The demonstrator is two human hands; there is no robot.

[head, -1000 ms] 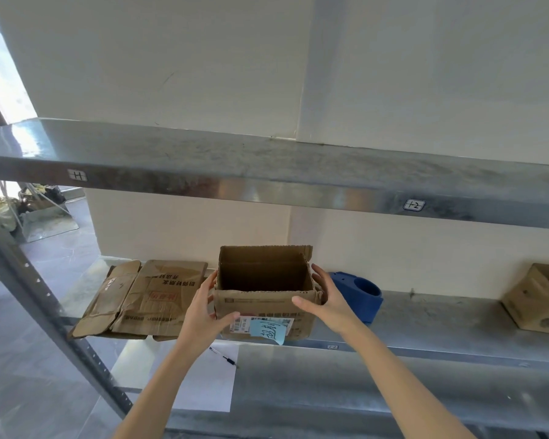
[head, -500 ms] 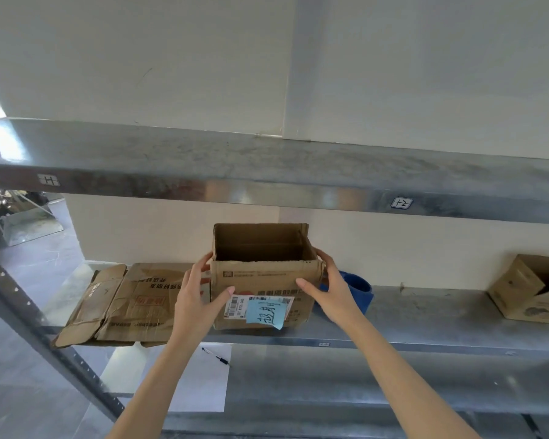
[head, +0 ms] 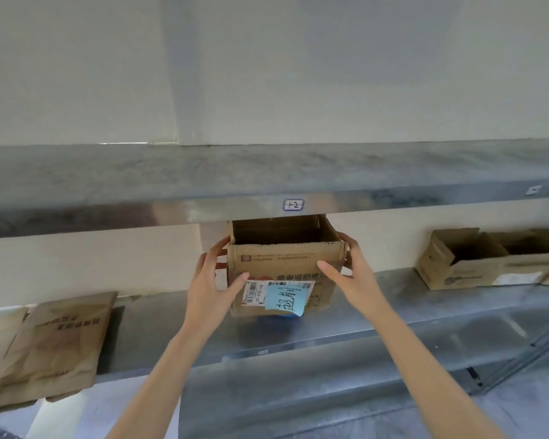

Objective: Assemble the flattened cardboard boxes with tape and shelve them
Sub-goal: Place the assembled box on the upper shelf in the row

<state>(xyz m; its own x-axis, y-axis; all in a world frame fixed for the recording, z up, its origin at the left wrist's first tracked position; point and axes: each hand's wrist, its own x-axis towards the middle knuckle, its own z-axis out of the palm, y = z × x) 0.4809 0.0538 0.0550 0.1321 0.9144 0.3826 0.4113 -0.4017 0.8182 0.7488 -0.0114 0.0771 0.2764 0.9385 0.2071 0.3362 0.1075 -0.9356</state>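
Observation:
An assembled brown cardboard box (head: 282, 261), open at the top, hangs in the air between two metal shelves. A white barcode label and a blue handwritten note (head: 285, 299) are stuck to its front. My left hand (head: 211, 280) grips its left side, thumb on the front face. On its right side my right hand (head: 351, 274) holds it the same way. The box top sits just under the upper shelf (head: 267, 175), below a tag marked 1-2 (head: 293, 205). A bit of blue shows just under the box.
Flattened cardboard boxes (head: 48, 346) lie at the left of the middle shelf (head: 393, 305). An open assembled box (head: 476, 258) stands at its right, with more cardboard beyond. A lower shelf (head: 298, 388) runs below. A pale wall is behind.
Both hands have lifted the box off the middle shelf and carried it up and to the right. My view has swung right, so the flattened boxes now sit at the far left.

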